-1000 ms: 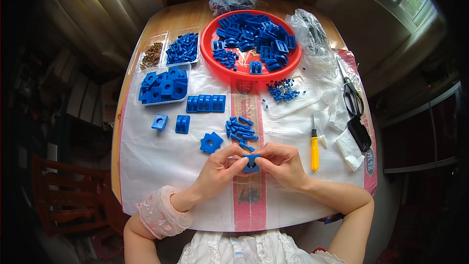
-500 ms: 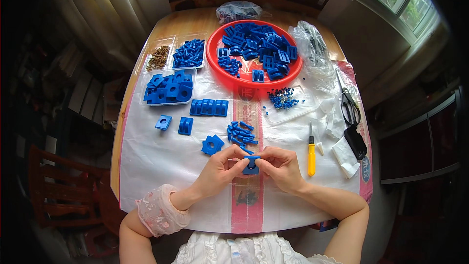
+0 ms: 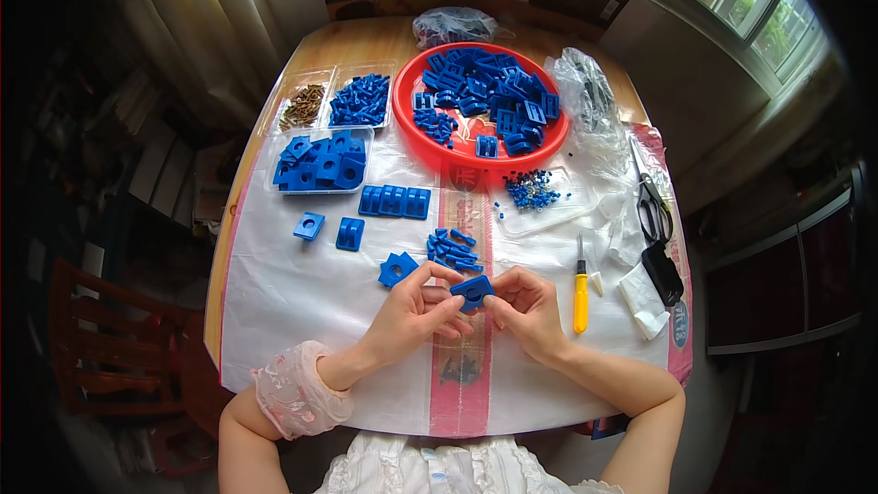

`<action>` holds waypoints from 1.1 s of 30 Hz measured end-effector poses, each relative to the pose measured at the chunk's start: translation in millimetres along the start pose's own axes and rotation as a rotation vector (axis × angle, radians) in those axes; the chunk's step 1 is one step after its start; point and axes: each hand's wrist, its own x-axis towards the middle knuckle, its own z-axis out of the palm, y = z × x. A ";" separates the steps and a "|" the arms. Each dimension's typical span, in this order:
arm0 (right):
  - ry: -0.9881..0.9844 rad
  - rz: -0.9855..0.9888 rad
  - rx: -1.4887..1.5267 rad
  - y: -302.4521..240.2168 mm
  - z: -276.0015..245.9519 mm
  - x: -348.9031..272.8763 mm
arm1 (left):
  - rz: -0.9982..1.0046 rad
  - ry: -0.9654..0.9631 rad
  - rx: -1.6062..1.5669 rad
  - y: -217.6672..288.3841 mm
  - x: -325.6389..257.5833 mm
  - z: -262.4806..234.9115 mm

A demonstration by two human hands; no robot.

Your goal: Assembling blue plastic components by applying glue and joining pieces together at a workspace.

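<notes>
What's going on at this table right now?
A person holds one blue square piece with a round hole up between the fingers of the left hand and right hand. Just beyond the hands lie a loose pile of blue pegs and some overlapping blue square plates. A yellow-handled screwdriver lies to the right. Farther back, a red tray holds many more blue parts.

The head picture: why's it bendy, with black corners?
Head view: the fisheye lens makes the brown wooden table look curvy and likely leaves the dark corners; head view: daylight brightens the white-framed glass window, and the crumpled clear plastic bag has pale glare.
</notes>
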 end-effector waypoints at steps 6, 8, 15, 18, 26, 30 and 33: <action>-0.031 -0.017 0.021 2.1 0.3 -0.8 | 0.067 0.044 0.068 -3.6 1.1 -2.2; -0.025 -0.011 0.018 2.5 1.6 -0.7 | 0.098 0.055 0.093 -4.7 0.1 -1.6; -0.020 -0.004 -0.019 6.2 0.1 -1.1 | 0.096 0.046 0.126 -6.7 -0.4 -2.5; -0.009 0.009 -0.022 5.3 1.0 -1.0 | 0.045 0.036 0.080 -5.1 0.9 -3.9; 0.000 -0.003 -0.035 3.5 0.7 -2.0 | 0.061 0.025 0.073 -5.2 1.3 -3.1; 0.006 0.002 -0.035 0.1 2.2 -2.7 | 0.059 0.023 0.066 -6.4 1.2 -4.1; 0.000 0.006 -0.050 1.1 2.3 -1.7 | 0.061 0.025 0.078 -6.3 0.5 -5.0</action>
